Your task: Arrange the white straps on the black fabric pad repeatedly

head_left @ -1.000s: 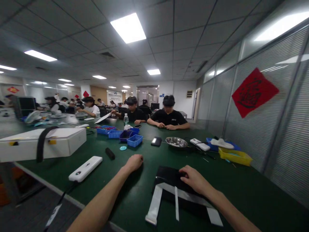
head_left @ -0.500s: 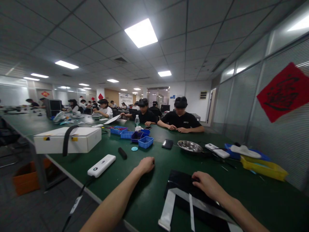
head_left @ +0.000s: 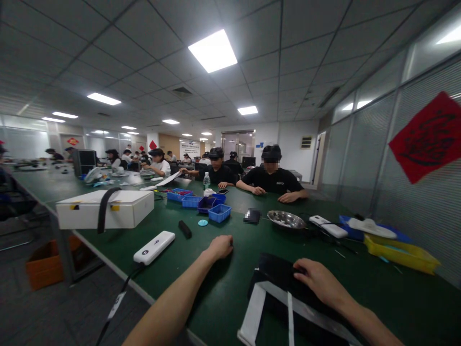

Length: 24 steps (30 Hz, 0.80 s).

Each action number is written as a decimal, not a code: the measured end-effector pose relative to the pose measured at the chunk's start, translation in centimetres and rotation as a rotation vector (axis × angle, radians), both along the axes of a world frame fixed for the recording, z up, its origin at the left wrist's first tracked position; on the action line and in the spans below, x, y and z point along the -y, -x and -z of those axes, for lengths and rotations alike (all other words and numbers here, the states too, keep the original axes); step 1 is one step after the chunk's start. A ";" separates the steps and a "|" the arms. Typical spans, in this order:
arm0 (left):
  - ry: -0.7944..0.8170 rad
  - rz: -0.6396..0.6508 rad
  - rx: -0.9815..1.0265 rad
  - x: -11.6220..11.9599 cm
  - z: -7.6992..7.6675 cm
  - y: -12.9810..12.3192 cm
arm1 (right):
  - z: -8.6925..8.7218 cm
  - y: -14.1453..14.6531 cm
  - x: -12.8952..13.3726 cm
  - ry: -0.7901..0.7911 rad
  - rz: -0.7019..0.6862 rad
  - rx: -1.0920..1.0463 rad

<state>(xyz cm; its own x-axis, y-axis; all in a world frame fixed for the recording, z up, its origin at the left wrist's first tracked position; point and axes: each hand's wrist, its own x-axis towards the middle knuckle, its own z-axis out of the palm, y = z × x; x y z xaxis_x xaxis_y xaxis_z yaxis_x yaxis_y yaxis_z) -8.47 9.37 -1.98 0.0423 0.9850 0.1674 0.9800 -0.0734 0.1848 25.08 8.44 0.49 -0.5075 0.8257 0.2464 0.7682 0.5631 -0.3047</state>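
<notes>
My left hand (head_left: 220,247) rests on the green table with its fingers curled into a loose fist; nothing shows in it. On the right lies a black fabric piece (head_left: 275,267) with pale grey straps (head_left: 254,307) across it, close to the table's front. My right hand (head_left: 319,283) lies over its upper right part, thumb and fingers bent together on the black material. The fingertips' underside is hidden. Farther off, a short black bar-shaped object (head_left: 185,229) and a light blue disc (head_left: 202,223) lie to the left of my left hand.
A white power bank (head_left: 154,247) with a cable and a white box (head_left: 104,211) stand left. Blue bins (head_left: 219,213), a metal bowl (head_left: 286,219) and a yellow tray (head_left: 401,254) lie beyond my hands. Co-workers (head_left: 272,180) sit across the green table (head_left: 216,293).
The view has turned slightly left, so everything sits a little farther right. My hands keep their places on the table and the black fabric. The co-worker opposite has moved their hands apart.
</notes>
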 end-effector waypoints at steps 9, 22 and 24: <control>0.013 -0.015 -0.007 0.2 -0.3 0.0 | -2.0 -8.0 0.6 -0.057 0.264 -0.160; 0.049 0.051 0.016 -1.1 1.1 0.3 | -2.1 -26.0 4.7 -0.064 0.946 0.014; 0.054 0.062 0.014 -1.2 1.2 0.5 | -1.9 -27.6 5.5 -0.034 1.027 0.045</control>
<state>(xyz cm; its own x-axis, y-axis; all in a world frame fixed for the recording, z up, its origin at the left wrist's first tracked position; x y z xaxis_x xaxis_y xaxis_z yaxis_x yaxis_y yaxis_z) -8.93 10.58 -3.22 0.1013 0.9882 0.1148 0.9712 -0.1232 0.2039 52.68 2.98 2.36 0.4306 0.8593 0.2761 0.8941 -0.3645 -0.2601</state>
